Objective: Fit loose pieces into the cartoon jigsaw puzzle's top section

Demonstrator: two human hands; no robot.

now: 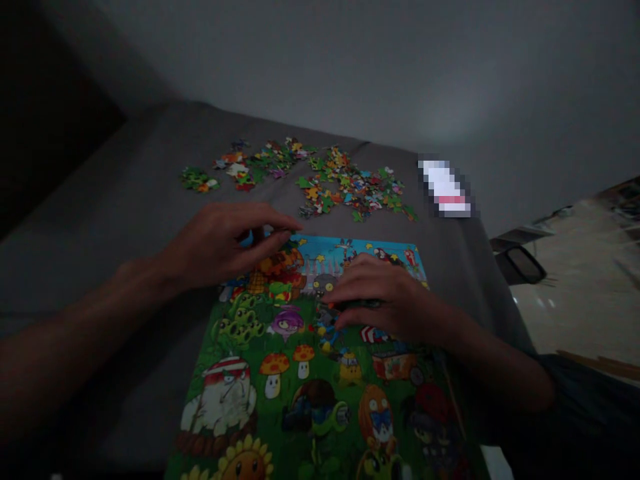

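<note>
A colourful cartoon picture board (310,360) lies in front of me, printed with plants, mushrooms and zombie figures. My left hand (225,243) is at its upper left edge, thumb and forefinger brought together; anything between them is too small or hidden to make out. My right hand (390,293) rests over the upper right part of the board, its fingers curved and the thumb apart from them. It covers part of the printed picture. Beyond the board, loose jigsaw pieces (345,180) are scattered in a wide heap.
A smaller cluster of jigsaw pieces (197,179) sits at the heap's left. A lit, blurred-out phone (447,187) lies at the right by the pale wall (350,73). Grey cloth (150,173) covers the surface, whose right edge drops toward a light floor (570,300).
</note>
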